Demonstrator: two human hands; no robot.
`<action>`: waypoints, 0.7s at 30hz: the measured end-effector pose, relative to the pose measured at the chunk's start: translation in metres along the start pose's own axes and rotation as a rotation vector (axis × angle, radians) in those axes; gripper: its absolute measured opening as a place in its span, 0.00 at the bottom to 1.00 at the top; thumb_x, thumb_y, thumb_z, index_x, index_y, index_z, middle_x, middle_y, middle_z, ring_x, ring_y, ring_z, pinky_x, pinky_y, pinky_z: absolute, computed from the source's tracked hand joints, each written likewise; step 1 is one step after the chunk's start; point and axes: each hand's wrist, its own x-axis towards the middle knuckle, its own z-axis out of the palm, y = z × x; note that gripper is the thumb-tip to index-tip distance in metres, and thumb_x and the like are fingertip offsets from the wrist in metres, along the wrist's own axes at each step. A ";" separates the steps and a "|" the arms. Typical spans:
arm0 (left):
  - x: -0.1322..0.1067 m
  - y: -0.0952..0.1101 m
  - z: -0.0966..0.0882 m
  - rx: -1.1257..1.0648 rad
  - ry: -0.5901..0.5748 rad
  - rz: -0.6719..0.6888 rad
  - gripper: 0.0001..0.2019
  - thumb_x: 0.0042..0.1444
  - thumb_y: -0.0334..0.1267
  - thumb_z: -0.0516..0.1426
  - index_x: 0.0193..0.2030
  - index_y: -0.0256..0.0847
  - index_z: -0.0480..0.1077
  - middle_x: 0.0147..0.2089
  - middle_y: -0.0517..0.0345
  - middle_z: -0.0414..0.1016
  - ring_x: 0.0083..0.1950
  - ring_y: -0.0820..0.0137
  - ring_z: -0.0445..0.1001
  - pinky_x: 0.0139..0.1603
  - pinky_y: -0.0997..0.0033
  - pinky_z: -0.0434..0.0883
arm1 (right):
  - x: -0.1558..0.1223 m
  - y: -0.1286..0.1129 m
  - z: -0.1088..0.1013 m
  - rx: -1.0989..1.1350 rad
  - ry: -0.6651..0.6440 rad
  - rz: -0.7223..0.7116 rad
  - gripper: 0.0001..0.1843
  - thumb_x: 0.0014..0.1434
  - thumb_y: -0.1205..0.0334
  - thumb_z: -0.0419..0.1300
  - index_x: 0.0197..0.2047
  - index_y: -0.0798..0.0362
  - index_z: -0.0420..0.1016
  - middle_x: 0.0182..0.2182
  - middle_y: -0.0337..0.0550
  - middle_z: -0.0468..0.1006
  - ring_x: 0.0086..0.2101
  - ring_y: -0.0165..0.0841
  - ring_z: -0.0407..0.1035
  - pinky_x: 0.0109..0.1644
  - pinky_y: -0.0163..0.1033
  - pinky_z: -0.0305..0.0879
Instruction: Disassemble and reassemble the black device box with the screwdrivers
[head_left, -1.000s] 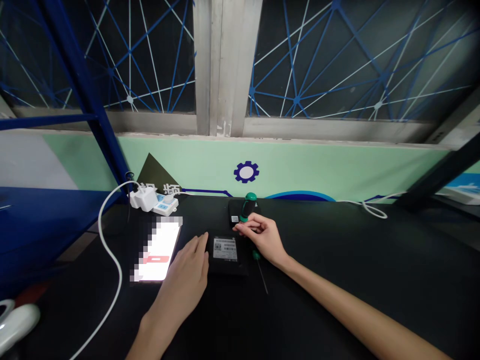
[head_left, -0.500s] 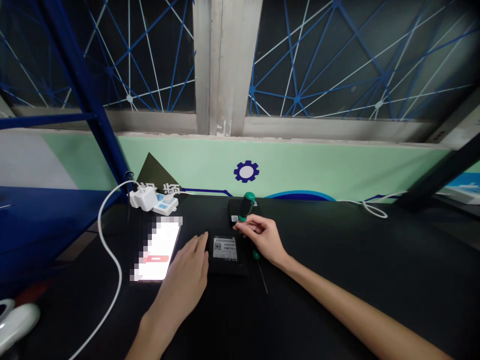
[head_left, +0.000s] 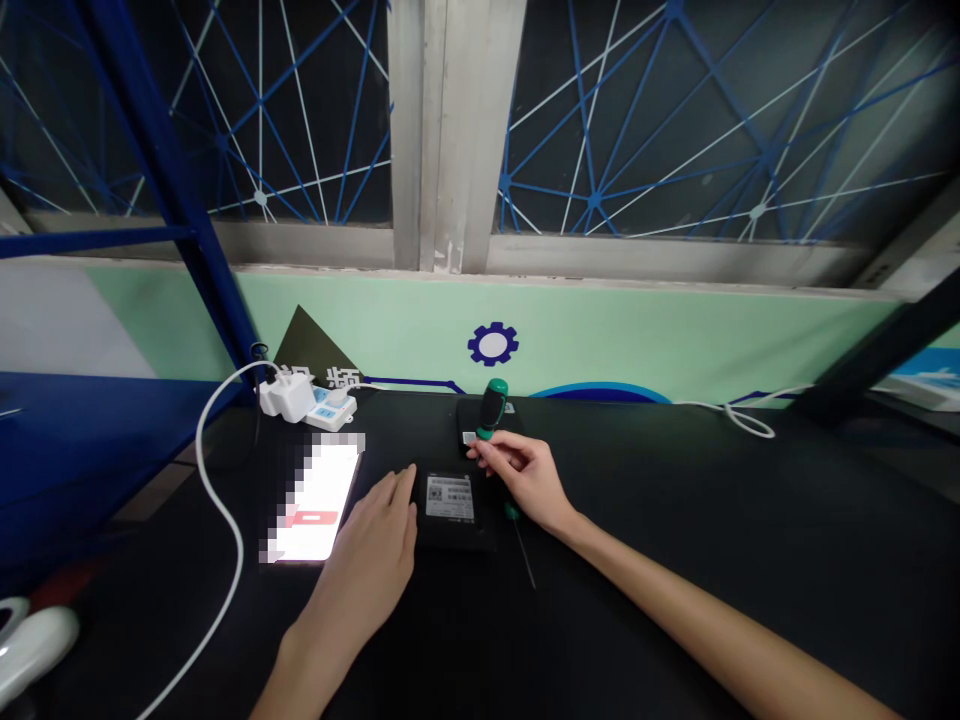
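Black tabletop (head_left: 675, 520): screwdriver (head_left: 523, 548) beneath right hand (head_left: 525, 475), green handle (head_left: 492, 408) away, tip (head_left: 534, 585) nearward.

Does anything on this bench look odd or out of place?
One thing stands out: the lit phone lying beside the left hand has its screen broken up into coarse, blocky squares, so nothing on it can be read except a reddish patch.

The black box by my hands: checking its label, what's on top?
A white printed label lies on the black box, its text too small to read. The right hand covers the box's far corner.
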 end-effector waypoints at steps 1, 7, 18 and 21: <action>0.000 0.000 0.000 0.002 -0.004 -0.002 0.28 0.70 0.42 0.37 0.72 0.34 0.54 0.70 0.43 0.63 0.70 0.55 0.61 0.66 0.50 0.65 | 0.000 0.000 0.000 -0.005 0.001 -0.002 0.17 0.57 0.47 0.67 0.34 0.54 0.82 0.31 0.46 0.83 0.28 0.33 0.75 0.31 0.36 0.72; 0.000 0.003 -0.003 -0.007 -0.024 -0.015 0.28 0.70 0.42 0.37 0.72 0.33 0.53 0.70 0.43 0.62 0.70 0.55 0.61 0.66 0.49 0.65 | 0.001 0.001 0.001 0.021 0.019 0.004 0.18 0.53 0.46 0.70 0.30 0.54 0.78 0.24 0.41 0.79 0.24 0.31 0.72 0.28 0.36 0.72; 0.000 0.003 -0.004 0.002 -0.015 -0.010 0.28 0.70 0.42 0.37 0.72 0.34 0.54 0.70 0.42 0.63 0.70 0.55 0.62 0.65 0.51 0.66 | 0.001 0.000 0.000 0.055 0.032 0.012 0.19 0.51 0.51 0.73 0.27 0.51 0.67 0.25 0.43 0.82 0.30 0.37 0.78 0.32 0.36 0.71; 0.000 0.003 -0.004 0.004 -0.020 -0.011 0.28 0.70 0.42 0.37 0.72 0.33 0.55 0.70 0.42 0.63 0.70 0.55 0.61 0.65 0.51 0.65 | 0.000 0.000 0.000 0.050 0.029 0.018 0.19 0.50 0.51 0.73 0.27 0.51 0.67 0.26 0.43 0.83 0.30 0.38 0.79 0.33 0.37 0.72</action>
